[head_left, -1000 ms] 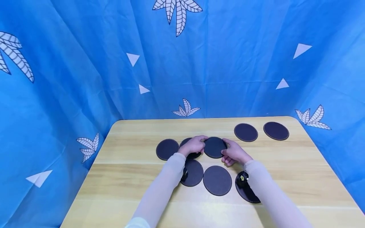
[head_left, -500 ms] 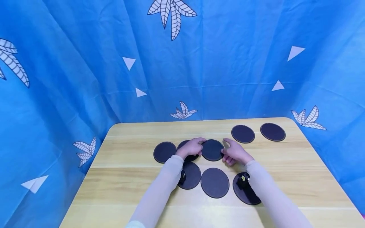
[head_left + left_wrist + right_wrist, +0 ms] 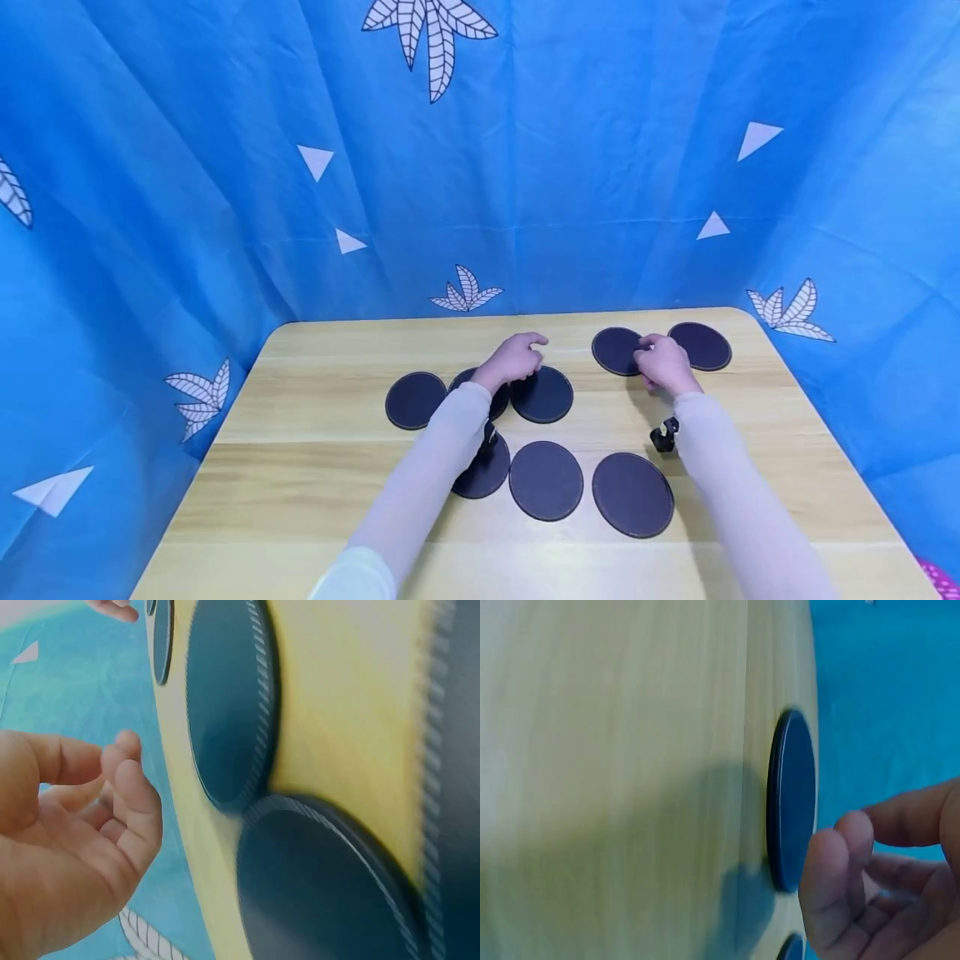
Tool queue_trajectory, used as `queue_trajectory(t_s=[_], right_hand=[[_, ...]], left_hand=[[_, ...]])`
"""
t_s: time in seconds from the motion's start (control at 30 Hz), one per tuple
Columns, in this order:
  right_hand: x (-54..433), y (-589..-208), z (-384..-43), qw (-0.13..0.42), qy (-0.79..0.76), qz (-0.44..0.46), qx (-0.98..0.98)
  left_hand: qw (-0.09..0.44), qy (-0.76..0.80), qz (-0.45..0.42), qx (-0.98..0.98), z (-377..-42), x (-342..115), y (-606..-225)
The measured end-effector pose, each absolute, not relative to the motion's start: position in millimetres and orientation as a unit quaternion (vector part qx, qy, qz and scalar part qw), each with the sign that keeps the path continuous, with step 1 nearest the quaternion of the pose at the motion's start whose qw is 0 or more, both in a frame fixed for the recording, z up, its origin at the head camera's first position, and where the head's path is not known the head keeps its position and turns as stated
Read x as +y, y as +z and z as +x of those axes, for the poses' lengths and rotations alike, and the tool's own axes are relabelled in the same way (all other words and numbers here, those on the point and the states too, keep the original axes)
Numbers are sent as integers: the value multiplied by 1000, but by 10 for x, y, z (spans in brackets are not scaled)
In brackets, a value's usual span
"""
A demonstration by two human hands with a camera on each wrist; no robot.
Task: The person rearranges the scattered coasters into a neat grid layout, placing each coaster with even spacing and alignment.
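Note:
Dark round coasters with stitched rims lie flat on the table. My left hand (image 3: 513, 358), fingers loosely curled and nothing between them, hovers over the gap behind a middle-row coaster (image 3: 543, 396); its forearm partly covers a neighbouring coaster (image 3: 480, 404). At the back right, my right hand (image 3: 663, 364) is beside a far coaster (image 3: 617, 351), its fingertips overlapping that coaster's right edge in the head view. In the right wrist view, thumb and fingers (image 3: 826, 874) are bent close together near a coaster (image 3: 795, 802), holding nothing.
Another coaster (image 3: 701, 346) lies right of my right hand. Nearer me are a front-row coaster (image 3: 546, 481), one to its right (image 3: 633, 495) and one half under my left sleeve. A leftmost coaster (image 3: 416, 401) lies farther back. A blue curtain (image 3: 585, 167) hangs behind the wooden table (image 3: 315, 467).
Both hands have come off the middle-row coaster. My right hand has moved back and right to the far coasters; my left has risen slightly backward. The head view has shifted.

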State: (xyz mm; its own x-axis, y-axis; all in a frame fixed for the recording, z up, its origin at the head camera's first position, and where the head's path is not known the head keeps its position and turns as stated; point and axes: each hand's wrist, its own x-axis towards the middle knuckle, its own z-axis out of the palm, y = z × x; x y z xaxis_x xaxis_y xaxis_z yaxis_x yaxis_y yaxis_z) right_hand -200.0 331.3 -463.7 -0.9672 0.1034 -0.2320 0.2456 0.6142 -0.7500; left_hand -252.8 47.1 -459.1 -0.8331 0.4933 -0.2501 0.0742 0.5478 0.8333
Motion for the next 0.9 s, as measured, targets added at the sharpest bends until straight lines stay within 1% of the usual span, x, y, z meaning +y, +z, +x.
queue_trajectory(t_s=[0.1, 0.23, 0.47, 0.67, 0.73, 0.9], right_hand=[[3376, -4624, -2057, 83, -389, 101, 912], [3439, -4653, -2106, 118, -394, 122, 903], [3487, -4711, -2176, 144, -422, 131, 886], [3462, -4748, -2162, 126, -452, 138, 872], [3449, -4762, -2151, 120, -467, 142, 865], [3421, -4774, -2113, 118, -520, 155, 831]], left_hand=[[226, 433, 175, 855, -2597, 624, -4558], [232, 417, 198, 856, -2618, 862, -4547], [268, 461, 179, 827, -2580, 1210, -4637], [291, 514, 160, 791, -2569, 1360, -4725], [298, 530, 143, 781, -2583, 1368, -4742], [296, 587, 82, 749, -2607, 1335, -4732]])
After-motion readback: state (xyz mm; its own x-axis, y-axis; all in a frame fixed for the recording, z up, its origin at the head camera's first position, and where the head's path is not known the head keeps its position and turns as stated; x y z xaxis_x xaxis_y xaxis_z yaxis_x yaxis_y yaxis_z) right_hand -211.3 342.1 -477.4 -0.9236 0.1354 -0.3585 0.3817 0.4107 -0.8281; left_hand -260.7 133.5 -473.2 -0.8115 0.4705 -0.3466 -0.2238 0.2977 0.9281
